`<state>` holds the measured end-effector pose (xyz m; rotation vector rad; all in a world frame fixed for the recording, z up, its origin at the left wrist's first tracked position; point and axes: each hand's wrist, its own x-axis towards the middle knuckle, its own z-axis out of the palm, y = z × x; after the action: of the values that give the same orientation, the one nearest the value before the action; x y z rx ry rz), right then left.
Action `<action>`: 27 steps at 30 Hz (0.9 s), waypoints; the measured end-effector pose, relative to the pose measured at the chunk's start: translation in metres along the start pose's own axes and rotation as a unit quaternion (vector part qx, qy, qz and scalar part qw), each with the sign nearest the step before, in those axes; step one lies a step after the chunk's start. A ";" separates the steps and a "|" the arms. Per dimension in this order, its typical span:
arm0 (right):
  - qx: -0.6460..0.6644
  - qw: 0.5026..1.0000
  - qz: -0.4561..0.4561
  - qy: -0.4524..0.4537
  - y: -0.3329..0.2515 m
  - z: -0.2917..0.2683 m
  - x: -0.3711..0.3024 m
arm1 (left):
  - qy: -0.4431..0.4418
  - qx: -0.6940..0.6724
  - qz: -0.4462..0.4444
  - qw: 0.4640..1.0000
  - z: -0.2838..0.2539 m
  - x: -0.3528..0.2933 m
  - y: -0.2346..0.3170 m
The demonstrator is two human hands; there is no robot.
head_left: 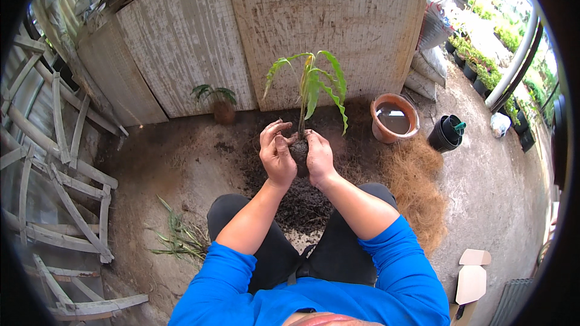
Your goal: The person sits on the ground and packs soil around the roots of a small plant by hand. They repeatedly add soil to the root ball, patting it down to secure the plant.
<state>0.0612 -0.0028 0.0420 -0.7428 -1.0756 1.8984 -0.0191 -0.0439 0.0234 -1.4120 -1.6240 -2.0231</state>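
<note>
A leafy green plant (313, 87) stands upright between my hands, its long wavy leaves drooping to both sides. Dark soil is packed into a root ball (299, 152) at the foot of its stem. My left hand (278, 154) curves round the ball's left side, its fingers smeared with soil. Against the right side presses my right hand (319, 156), the thumb near the stem. Both hands hold the ball over a heap of dark loose soil (302, 205) between my knees. The ball's far side is hidden.
Brown coconut fibre (417, 187) lies to the right. Beyond it stand a clay pot (378, 128) of murky water and black plastic pots (446, 136). A small plant in a brown ball (223, 112) sits by the boards (187, 42). Cut leaves (181, 235) and wooden frames (66, 175) are left.
</note>
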 end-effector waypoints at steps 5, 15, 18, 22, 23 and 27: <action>0.044 0.999 0.013 -0.003 -0.010 0.009 -0.006 | 0.054 -0.052 -0.039 0.996 0.003 -0.002 0.006; 0.029 0.997 -0.027 -0.065 0.012 -0.007 0.003 | 0.032 -0.037 -0.023 0.999 0.000 -0.001 0.005; 0.064 0.994 -0.021 -0.084 0.011 -0.007 0.004 | 0.031 -0.036 -0.021 0.999 0.000 -0.002 0.003; 0.075 0.992 0.003 -0.097 0.005 -0.004 0.000 | 0.034 -0.046 -0.031 0.998 0.000 -0.002 0.005; 0.067 0.992 -0.002 -0.104 0.006 -0.005 0.001 | 0.034 -0.051 -0.038 0.997 0.000 -0.002 0.005; 0.033 0.991 -0.019 -0.129 0.009 -0.009 0.006 | 0.032 -0.041 -0.026 0.998 0.000 -0.002 0.006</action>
<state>0.0627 0.0032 0.0294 -0.4431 -1.1690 2.0252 -0.0142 -0.0469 0.0261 -1.3288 -1.5846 -2.1647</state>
